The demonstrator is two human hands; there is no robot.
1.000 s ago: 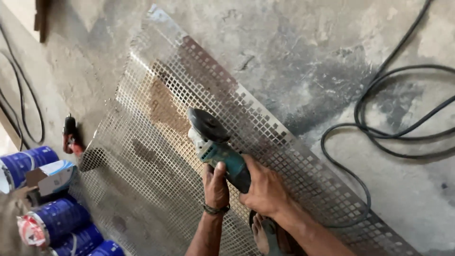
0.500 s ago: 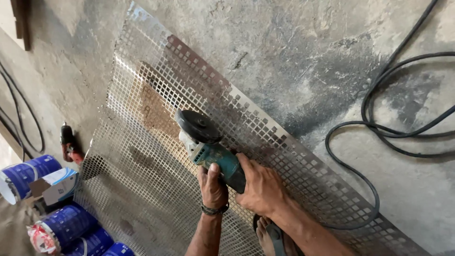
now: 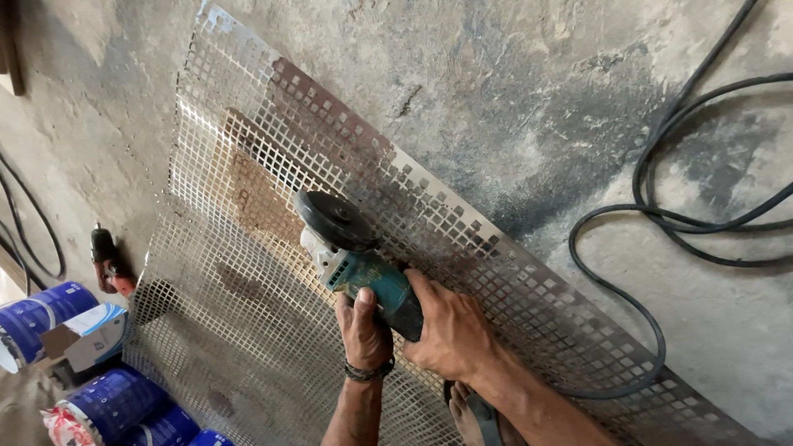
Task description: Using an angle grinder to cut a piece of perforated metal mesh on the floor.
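Both hands grip the grinder (image 3: 361, 264), teal body, dark disc at the front end. Left hand (image 3: 363, 330) wrapped around the body from below, thumb up along the casing, dark band on the wrist. Right hand (image 3: 450, 330) clamped over the rear of the body, fingers curled round it. Grinder sits over the middle of the mesh (image 3: 248, 206), a perforated metal sheet with square holes lying on the concrete floor (image 3: 512, 107); disc looks to be at or just above the sheet, contact hard to confirm from this angle. Against the earlier pictures the grinder and both hands sit lower-left along the sheet, farther from its solid-edged long side, and the view has swung so more of the sheet's top corner shows; reads as the tool being worked across the mesh, grip unchanged. Rusty brown patch on the mesh just left of the disc. Black cable (image 3: 661, 215) loops on the floor to the right, well apart from the hands. A sandalled foot (image 3: 475, 417) stands on the mesh just beside the right forearm. Blue cans (image 3: 107, 405) cluster at lower left near the mesh edge, a small red-black tool (image 3: 107, 263) beside them.
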